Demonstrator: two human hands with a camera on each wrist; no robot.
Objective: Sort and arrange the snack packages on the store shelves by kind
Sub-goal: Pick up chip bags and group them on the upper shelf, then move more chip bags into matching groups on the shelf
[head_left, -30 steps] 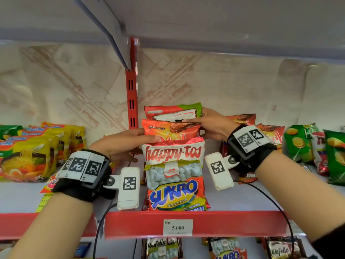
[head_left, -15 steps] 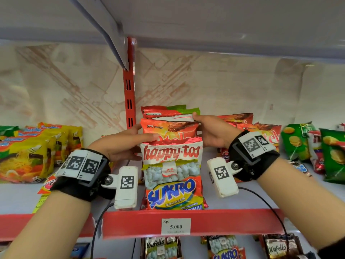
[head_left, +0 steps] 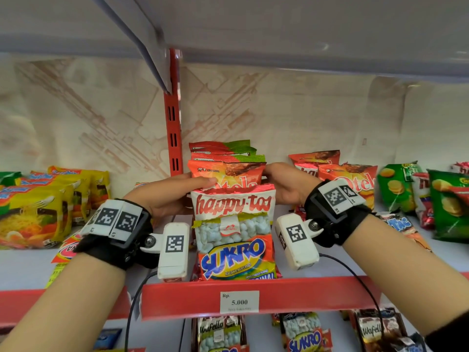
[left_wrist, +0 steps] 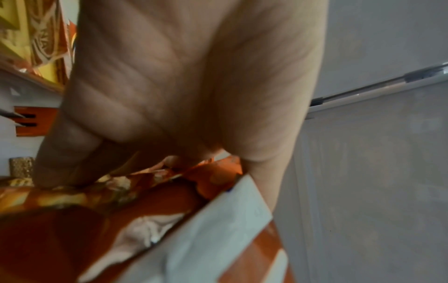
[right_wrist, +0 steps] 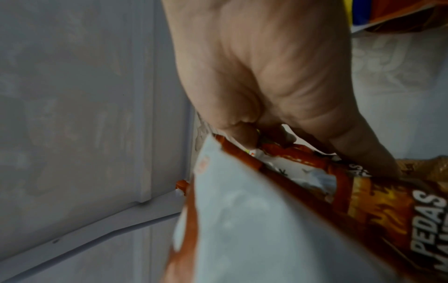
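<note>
From the head view, we have a row of upright bags standing front to back on the shelf (head_left: 330,265), running away from us toward the back wall. At the front is the Sukro bag (head_left: 236,252), behind it the Happy Tos bag (head_left: 233,201), then the orange bag (head_left: 225,171), then red-and-green bags (head_left: 223,148) at the rear. The orange bag stands with its long axis vertical, directly between our hands, so neither is nearer. Our left hand (head_left: 167,194) pinches its top left corner, thumb laid across the front. Our right hand (head_left: 286,184) closes on the top right corner, fingers curling behind. Both forearms reach in level, palms facing each other. More orange bags (head_left: 350,179) of the same kind stand just to the right, so we judge the next move goes that way.

From the left wrist, our left hand (left_wrist: 184,86) has thumb (left_wrist: 264,172) and curled fingers (left_wrist: 65,149) clamped on crinkled orange film (left_wrist: 213,178), the Happy Tos bag's (left_wrist: 206,239) white face in front.

From the right wrist, our right hand (right_wrist: 266,76) pinches the orange bag (right_wrist: 387,210) at its edge, thumb and fingers closed on the film
</note>
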